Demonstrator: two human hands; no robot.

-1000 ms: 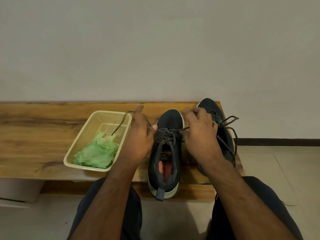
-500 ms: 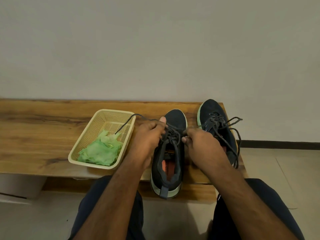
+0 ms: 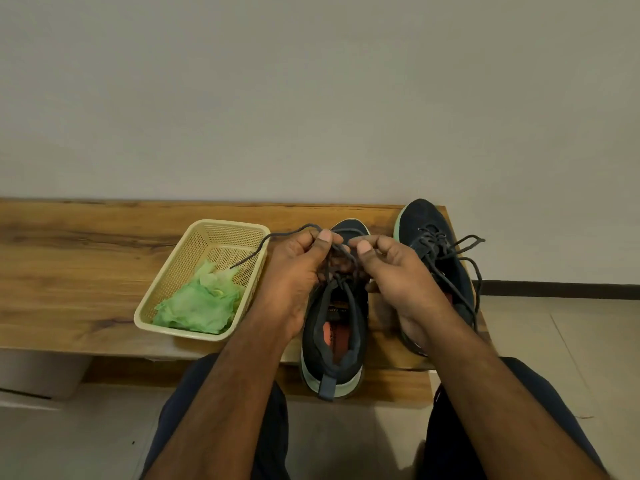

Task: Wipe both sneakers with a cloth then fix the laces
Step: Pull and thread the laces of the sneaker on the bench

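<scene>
Two dark sneakers with pale green soles stand on the wooden bench [image 3: 86,258]. The near sneaker [image 3: 334,334] points away from me, heel at the bench's front edge. My left hand [image 3: 298,268] and my right hand [image 3: 398,271] meet above its tongue, each pinching its dark laces [image 3: 341,271]. A loose lace end [image 3: 256,251] trails left over the basket. The far sneaker [image 3: 436,251] sits at the right end, its laces tied in a loose bow. A crumpled green cloth [image 3: 199,303] lies in the basket.
A cream plastic mesh basket [image 3: 166,292] sits on the bench left of the near sneaker. A plain wall rises behind the bench. Tiled floor [image 3: 571,358] lies to the right, and my knees are below the bench's front edge.
Both hands have come together over the near sneaker's tongue, drawing the laces up and inward. The loose lace end still hangs over the basket.
</scene>
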